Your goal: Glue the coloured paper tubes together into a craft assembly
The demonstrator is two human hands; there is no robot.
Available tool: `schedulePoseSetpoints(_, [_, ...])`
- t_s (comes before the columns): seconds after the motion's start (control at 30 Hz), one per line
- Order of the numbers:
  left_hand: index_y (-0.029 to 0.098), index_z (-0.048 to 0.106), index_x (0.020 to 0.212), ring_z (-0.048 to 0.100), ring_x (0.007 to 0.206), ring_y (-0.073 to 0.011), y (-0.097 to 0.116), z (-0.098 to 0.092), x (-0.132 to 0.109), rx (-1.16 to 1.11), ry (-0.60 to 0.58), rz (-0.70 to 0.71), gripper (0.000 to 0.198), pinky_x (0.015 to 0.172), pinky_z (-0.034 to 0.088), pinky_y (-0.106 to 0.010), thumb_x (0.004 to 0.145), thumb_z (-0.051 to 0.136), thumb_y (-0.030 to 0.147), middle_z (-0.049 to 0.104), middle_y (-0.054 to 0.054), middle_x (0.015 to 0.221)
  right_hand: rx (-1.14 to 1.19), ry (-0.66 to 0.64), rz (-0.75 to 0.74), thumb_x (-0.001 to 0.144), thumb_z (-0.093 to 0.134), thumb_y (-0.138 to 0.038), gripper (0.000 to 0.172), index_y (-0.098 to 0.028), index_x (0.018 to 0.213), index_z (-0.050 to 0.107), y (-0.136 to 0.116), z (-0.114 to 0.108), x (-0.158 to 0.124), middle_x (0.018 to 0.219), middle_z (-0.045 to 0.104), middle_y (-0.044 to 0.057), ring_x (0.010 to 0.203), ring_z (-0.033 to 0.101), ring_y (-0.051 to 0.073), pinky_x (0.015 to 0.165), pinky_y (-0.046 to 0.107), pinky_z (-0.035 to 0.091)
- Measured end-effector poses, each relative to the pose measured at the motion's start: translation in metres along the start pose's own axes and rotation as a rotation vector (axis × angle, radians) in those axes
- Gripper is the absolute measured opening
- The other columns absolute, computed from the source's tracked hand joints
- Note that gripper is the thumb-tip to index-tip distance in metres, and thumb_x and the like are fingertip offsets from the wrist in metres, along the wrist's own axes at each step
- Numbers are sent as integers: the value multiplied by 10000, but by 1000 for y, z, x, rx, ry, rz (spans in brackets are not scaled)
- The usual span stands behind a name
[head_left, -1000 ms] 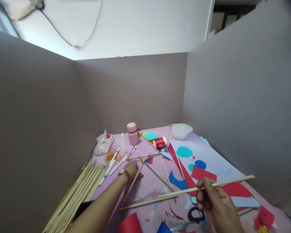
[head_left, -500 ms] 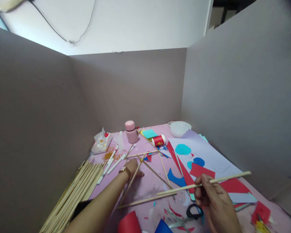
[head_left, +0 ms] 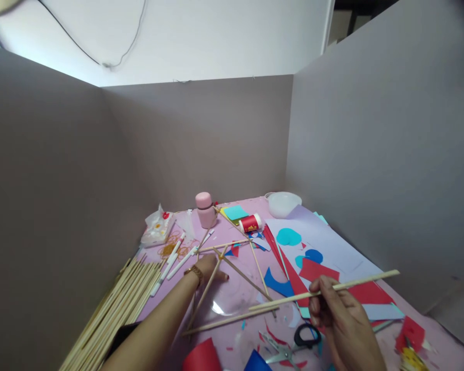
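Observation:
My right hand (head_left: 334, 314) is closed around a pale bamboo stick (head_left: 361, 282), pinched between thumb and fingers. Its left end lies over the near stick of a frame of joined bamboo sticks (head_left: 244, 277) that stands on the table. Rubber-band ties seem to join the frame at its top. My left hand (head_left: 209, 268) reaches in behind a slanting stick of this frame, low over the table. One of its digits stretches to the right; the others are mostly hidden, and nothing shows in its grasp.
A bundle of bamboo sticks (head_left: 116, 309) lies at left, near white markers (head_left: 170, 264) and rubber bands (head_left: 174, 250). Scissors (head_left: 290, 348), red paper (head_left: 371, 293) and a blue paper scrap (head_left: 276, 283) lie at right. Farther back stand a pink bottle (head_left: 205, 211) and a white bowl (head_left: 284, 205).
The view has shifted slightly, so everything sits a little farther left. Both hands and the held stick keep nearly the same place against the frame.

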State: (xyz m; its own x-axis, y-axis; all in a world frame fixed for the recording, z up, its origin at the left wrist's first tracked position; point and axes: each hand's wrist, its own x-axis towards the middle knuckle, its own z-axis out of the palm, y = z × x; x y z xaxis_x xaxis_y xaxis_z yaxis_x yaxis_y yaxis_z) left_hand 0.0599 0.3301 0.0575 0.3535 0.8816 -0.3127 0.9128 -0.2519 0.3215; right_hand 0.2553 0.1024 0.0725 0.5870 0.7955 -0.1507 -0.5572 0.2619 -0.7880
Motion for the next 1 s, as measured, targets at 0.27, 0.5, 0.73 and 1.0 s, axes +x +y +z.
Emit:
schedulePoseSetpoints(0.27, [148,585,1049,633,784,-150,-6,-34,-14,-571,127,-49,240,676,542,-334,885,554,320,641,-42,979,-27,12,-66,619,807,-464,342,-170,660,637,-11,8,-9,478,559,-43,420,463,71,370,139,372])
schedulePoseSetpoints(0.5, [146,571,896,568,637,-101,-18,-79,-99,-1016,534,-64,142,557,486,-250,888,540,285,588,14,801,-42,-29,-202,724,749,-423,271,-186,658,635,-35,7,-21,494,555,-44,433,484,80,400,169,398])
schedulePoseSetpoints(0.73, [185,549,874,516,510,-70,-24,-37,-238,-1231,535,-159,355,480,437,-176,616,748,324,567,57,635,-46,-71,-254,723,745,-413,253,-190,666,639,-47,5,-36,534,540,-49,452,480,78,401,191,376])
schedulePoseSetpoints(1.0, [234,499,977,513,549,-119,10,43,-276,-1067,236,-177,451,496,408,-224,670,586,553,531,63,620,-57,-106,-199,742,731,-417,265,-183,675,626,-37,-4,-64,489,540,-61,407,476,72,391,190,367])
